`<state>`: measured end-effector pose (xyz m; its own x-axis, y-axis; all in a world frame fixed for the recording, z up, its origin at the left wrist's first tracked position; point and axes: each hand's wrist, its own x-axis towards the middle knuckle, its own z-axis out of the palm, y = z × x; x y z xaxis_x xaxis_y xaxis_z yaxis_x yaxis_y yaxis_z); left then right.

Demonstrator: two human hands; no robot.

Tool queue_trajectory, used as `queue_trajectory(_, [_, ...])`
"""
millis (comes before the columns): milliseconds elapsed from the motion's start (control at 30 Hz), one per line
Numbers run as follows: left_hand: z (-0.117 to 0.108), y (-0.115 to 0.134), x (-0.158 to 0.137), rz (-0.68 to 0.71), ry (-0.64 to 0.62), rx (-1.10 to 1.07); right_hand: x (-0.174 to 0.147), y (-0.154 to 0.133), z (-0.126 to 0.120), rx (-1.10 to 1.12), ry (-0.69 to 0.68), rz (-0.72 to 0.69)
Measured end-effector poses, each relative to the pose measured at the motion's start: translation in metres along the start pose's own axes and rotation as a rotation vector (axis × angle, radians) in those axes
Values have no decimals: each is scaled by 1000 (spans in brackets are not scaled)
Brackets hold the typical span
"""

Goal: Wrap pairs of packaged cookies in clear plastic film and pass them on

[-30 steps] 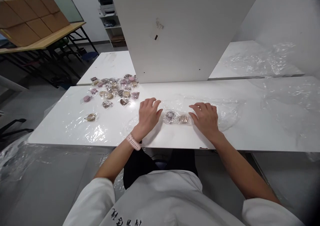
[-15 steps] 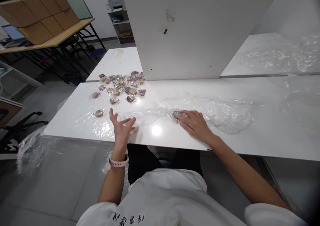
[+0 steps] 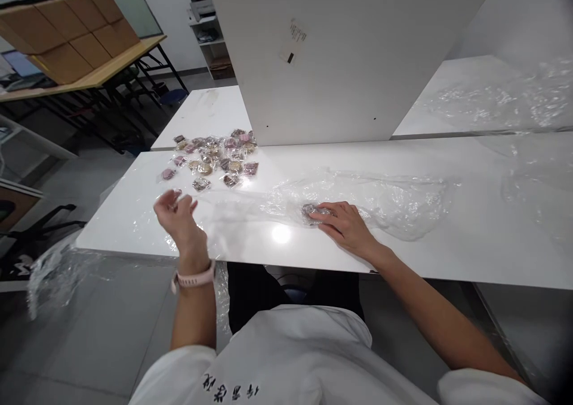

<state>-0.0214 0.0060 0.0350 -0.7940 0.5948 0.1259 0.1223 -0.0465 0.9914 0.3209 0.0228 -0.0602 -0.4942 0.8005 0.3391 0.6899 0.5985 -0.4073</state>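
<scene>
My right hand (image 3: 344,226) rests over a small wrapped packet (image 3: 308,212), its fingers bent around the near side and pressing it against clear plastic film (image 3: 398,205). The packet looks dark and greyish under shiny wrap; what it contains is hard to make out. My left hand (image 3: 179,220), with a pink watch band (image 3: 194,277) at the wrist, is raised over the left part of the table. Its fingers are curled and blurred, and whatever is under them is hidden. Just beyond it lies a pile of individually wrapped pieces (image 3: 215,154) in pink, tan and brown.
The white table (image 3: 250,238) runs across in front of me. An upright white panel (image 3: 322,83) stands along its back edge. More clear film (image 3: 532,101) lies at the right, and film (image 3: 58,280) hangs off the left end. Cardboard boxes (image 3: 76,35) stand on a far table.
My left hand has swung left, its fingers going from spread to curled, and now covers the spot where a lone tan packet lay. My right hand stays on its packet.
</scene>
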Motion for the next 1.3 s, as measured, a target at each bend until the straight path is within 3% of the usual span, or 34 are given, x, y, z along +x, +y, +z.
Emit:
queue_trajectory(33, [-3,-1,-26,-65,-62,-109,0,0,0,7,0,1])
queue_trajectory(67, [-6,-3,-53,-230,-207,-209,0,1,0,12,0,-1])
queue_trajectory(133, [-6,-8,-98,-662,-526,-334,-1,2,1,14,1,-10])
queue_trajectory(167, [-3,-11,-112,-839,-622,-366,-1,2,1,9,4,-14])
queue_trajectory(233, [11,-17,-123,-1053,-706,-422,-1,3,1,-13,8,-18])
queue_trajectory(300, [30,-20,-114,-1078,-688,-451,-1,2,2,-32,9,-20])
queue_trajectory(400, [61,-22,-91,-956,-703,-383,-1,1,1,-38,6,-27])
queue_trajectory(467, [77,-21,-88,-782,-768,-303,-1,1,1,-34,5,-27])
queue_trajectory(633, [104,-26,-129,-36,-1056,-9,3,4,2,-5,-7,-21])
queue_trajectory(733, [113,-34,-150,288,-1291,154,1,0,1,-5,-15,-16])
queue_trajectory(800, [117,-39,-154,392,-1379,251,-9,-8,-2,-19,58,-27])
queue_trajectory(867, [118,-45,-152,452,-1418,355,-31,-17,-8,-71,212,37])
queue_trajectory(967, [118,-54,-151,626,-1469,494,-77,-21,-20,-310,444,346])
queue_trajectory(1033, [118,-61,-152,777,-1463,574,-104,-11,-29,-494,479,564])
queue_trajectory(1100, [119,-66,-156,885,-1425,639,-116,6,-36,-530,435,678])
queue_trajectory(1200, [119,-70,-160,971,-1370,689,-95,31,-44,-242,446,732])
queue_trajectory(1300, [119,-68,-162,1013,-1335,707,-40,32,-50,78,574,669])
